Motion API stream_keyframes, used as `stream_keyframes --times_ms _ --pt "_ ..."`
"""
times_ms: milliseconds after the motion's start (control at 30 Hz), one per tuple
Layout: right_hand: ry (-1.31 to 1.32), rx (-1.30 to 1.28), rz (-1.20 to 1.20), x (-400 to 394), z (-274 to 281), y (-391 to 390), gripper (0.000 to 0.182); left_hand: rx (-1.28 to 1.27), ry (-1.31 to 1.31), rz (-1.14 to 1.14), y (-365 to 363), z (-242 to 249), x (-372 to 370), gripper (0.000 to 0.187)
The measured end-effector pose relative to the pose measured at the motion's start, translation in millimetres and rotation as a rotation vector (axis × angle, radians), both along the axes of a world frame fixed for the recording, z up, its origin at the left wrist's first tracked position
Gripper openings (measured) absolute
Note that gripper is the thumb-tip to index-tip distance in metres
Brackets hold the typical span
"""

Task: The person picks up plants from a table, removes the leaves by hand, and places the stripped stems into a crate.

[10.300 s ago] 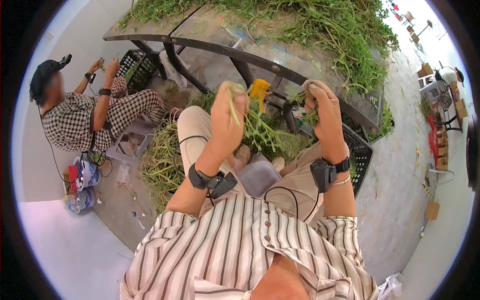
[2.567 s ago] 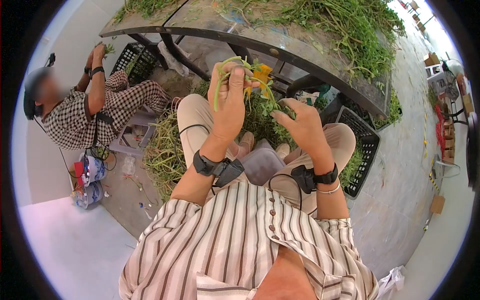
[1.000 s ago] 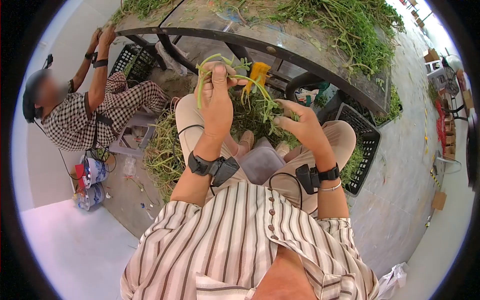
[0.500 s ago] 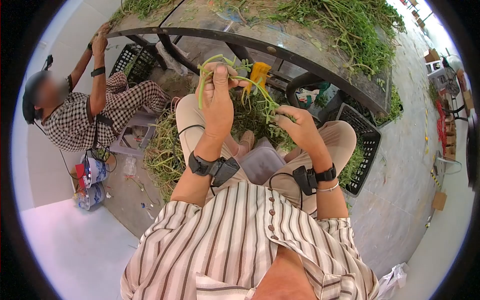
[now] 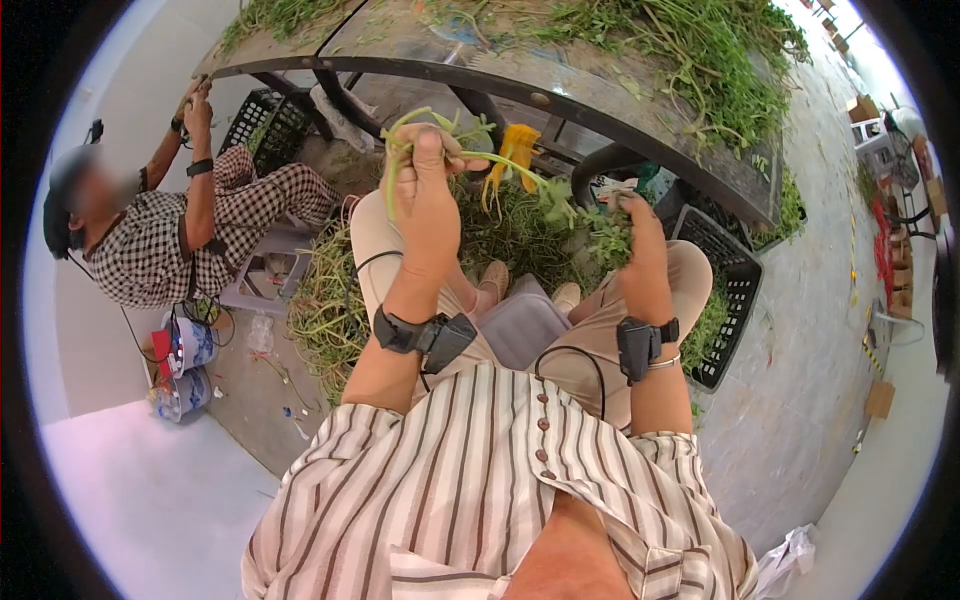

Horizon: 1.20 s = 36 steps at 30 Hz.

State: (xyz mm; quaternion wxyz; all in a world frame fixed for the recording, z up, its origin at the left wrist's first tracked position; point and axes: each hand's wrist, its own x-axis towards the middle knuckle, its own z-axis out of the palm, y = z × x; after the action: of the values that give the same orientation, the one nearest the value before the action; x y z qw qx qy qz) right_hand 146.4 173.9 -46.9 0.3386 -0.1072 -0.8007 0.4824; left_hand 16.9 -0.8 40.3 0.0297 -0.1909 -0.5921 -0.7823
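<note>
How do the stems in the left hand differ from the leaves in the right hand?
Shape: the stems in the left hand are long and curved; the leaves in the right hand form a ragged clump.
Shade: the stems look pale green, the leaves darker.
Pose: the stems bend over the left hand, one reaching sideways toward the right; the leaves hang in a bunch.
Both are green plant parts.

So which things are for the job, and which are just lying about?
Seem part of the job:
greens in the left hand and right hand
leafy heap on the table
black crate of greens

Probably just lying about:
cardboard box on the floor
crumpled white plastic, bottom right
</note>
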Motion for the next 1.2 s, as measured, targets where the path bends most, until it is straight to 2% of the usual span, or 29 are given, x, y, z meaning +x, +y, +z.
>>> stream_keyframes --times_ms 33,67,133,167,233,267,333,467,533,567,633,667,733,867,933,1200 --pt "-0.026 -0.121 0.029 5.4 6.0 0.1 0.026 0.030 0.025 -0.020 -2.4 -1.0 -4.2 0.024" --pt "-0.024 -0.120 0.033 2.5 11.6 0.4 0.026 0.030 0.027 -0.015 -3.0 -0.8 -3.3 0.024" --pt "-0.021 -0.920 0.081 -5.3 17.9 -1.0 0.021 -0.020 -0.028 -0.008 -2.5 0.6 0.2 0.018" --pt "-0.018 -0.922 0.073 -7.3 16.1 0.1 0.021 -0.023 -0.029 -0.016 -0.8 -2.3 0.6 0.018" --pt "-0.137 -0.567 0.053 -10.8 14.8 1.8 0.020 -0.045 0.005 -0.051 3.3 -8.5 1.9 0.018" --pt "-0.138 -0.566 0.053 -12.2 16.8 1.1 0.020 -0.045 0.004 -0.051 4.9 -10.5 3.0 0.018" --pt "-0.027 -0.867 0.202 -16.6 34.5 -3.0 0.019 -0.022 0.010 -0.094 7.8 -9.5 6.7 0.018" --pt "-0.130 -0.667 0.145 -15.7 54.1 -2.3 0.017 -0.065 0.021 -0.099 8.4 -11.6 7.9 0.018" --pt "-0.182 -0.406 0.120 -16.7 62.9 -8.0 0.017 -0.081 0.038 -0.125 9.2 -11.8 10.1 0.019" --pt "-0.183 -0.406 0.118 -16.1 66.9 -10.7 0.017 -0.080 0.037 -0.127 9.8 -13.2 10.3 0.019" --pt "-0.307 -0.120 0.127 -16.1 72.3 -16.1 0.022 -0.094 0.052 -0.170 11.0 -15.8 10.4 0.020" --pt "-0.308 -0.120 0.127 -18.0 70.2 -18.3 0.022 -0.094 0.051 -0.169 11.9 -16.1 11.5 0.020" --pt "-0.123 0.212 0.075 -21.8 61.7 -22.2 0.028 -0.087 0.059 -0.194 13.7 -13.3 15.9 0.021" --pt "-0.175 0.239 0.075 -23.4 58.7 -23.7 0.030 -0.091 0.094 -0.206 15.1 -13.8 17.8 0.023" --pt "-0.183 0.310 0.057 -24.4 57.0 -23.2 0.026 -0.095 0.081 -0.224 15.5 -14.2 18.0 0.024" --pt "-0.104 0.280 0.058 -26.2 60.4 -29.1 0.016 -0.119 0.068 -0.220 14.5 -14.0 17.8 0.024"
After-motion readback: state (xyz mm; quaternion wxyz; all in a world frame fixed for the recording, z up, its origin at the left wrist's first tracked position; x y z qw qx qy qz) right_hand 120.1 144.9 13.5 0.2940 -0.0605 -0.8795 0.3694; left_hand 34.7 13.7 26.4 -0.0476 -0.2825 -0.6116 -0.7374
